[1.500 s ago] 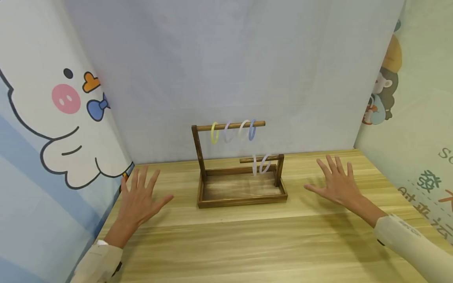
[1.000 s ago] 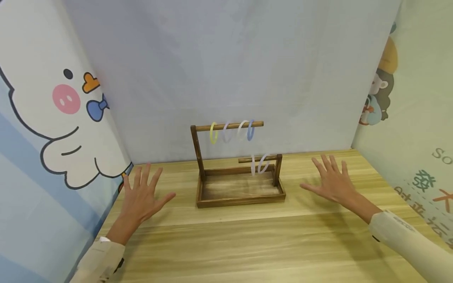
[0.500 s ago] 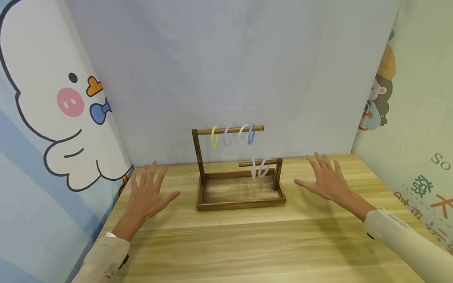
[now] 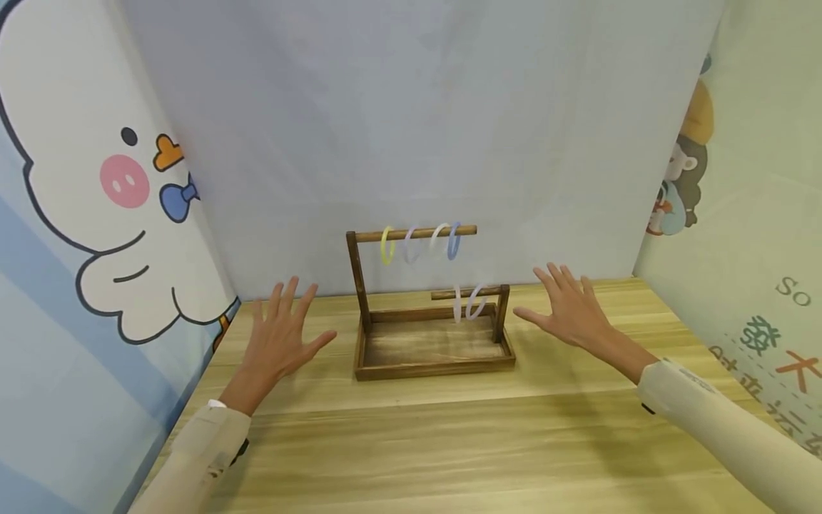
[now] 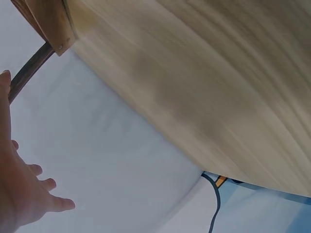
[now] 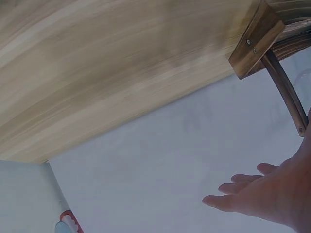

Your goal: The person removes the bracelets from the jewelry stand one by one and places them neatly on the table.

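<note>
A dark wooden rack (image 4: 435, 370) with a shallow tray base stands on the table between my hands. Four rings would be too exact a tally, so several hang from its upper bar: a yellow ring (image 4: 384, 246), a pale purple ring (image 4: 407, 246), a white ring (image 4: 434, 243) and a blue ring (image 4: 453, 243). On the lower bar hang two pale rings, one thin upright ring (image 4: 457, 305) and one tilted ring (image 4: 470, 307). My left hand (image 4: 277, 343), fingers spread, is left of the rack and holds nothing. Right of it, my right hand (image 4: 571, 308) is likewise spread and bare.
The light wood table (image 4: 411, 457) reaches back to a pale grey curtain (image 4: 411, 128). A cartoon-printed panel (image 4: 58, 214) borders it on the left, and a green printed panel (image 4: 758, 235) on the right.
Both hands have moved inward and slightly forward, closer to the rack, with fingers still spread. The rack and its rings stay in place.
</note>
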`<state>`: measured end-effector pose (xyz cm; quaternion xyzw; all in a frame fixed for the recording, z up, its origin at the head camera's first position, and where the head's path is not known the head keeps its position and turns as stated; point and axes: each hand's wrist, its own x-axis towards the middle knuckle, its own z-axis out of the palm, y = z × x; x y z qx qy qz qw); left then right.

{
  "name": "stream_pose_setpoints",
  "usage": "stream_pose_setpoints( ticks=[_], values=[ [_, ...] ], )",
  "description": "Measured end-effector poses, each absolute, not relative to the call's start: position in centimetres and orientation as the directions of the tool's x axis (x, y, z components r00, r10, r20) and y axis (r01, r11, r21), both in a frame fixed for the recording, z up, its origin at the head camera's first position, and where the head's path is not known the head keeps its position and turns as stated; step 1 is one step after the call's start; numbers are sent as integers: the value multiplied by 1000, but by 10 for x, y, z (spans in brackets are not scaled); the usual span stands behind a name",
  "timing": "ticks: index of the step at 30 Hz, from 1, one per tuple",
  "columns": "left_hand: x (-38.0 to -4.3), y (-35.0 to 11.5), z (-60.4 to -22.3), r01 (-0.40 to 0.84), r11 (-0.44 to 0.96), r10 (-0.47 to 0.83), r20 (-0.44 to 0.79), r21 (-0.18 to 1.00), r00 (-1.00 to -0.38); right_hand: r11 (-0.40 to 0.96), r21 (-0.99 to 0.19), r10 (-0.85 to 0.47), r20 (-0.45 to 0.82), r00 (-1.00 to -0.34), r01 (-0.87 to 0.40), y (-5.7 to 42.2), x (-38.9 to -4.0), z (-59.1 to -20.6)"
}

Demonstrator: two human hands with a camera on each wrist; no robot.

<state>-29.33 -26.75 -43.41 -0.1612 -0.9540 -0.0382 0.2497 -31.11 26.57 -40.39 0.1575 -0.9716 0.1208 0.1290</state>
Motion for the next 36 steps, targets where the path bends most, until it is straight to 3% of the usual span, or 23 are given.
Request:
stream_pose_setpoints(
  ticks=[12,20,36],
  values=[
    [-311,-260,-419,377,926,334,537,-32,-775,890,-189,-323,383,-866,-415,235,-318,-390],
    [-322,-251,-409,413,911,350,548,-9,-760,868,-200,-350,403,-845,-455,215,-322,-382],
    [-346,-226,-386,534,844,395,619,46,-678,806,-241,-338,565,-753,-542,175,-333,-372]
  ],
)
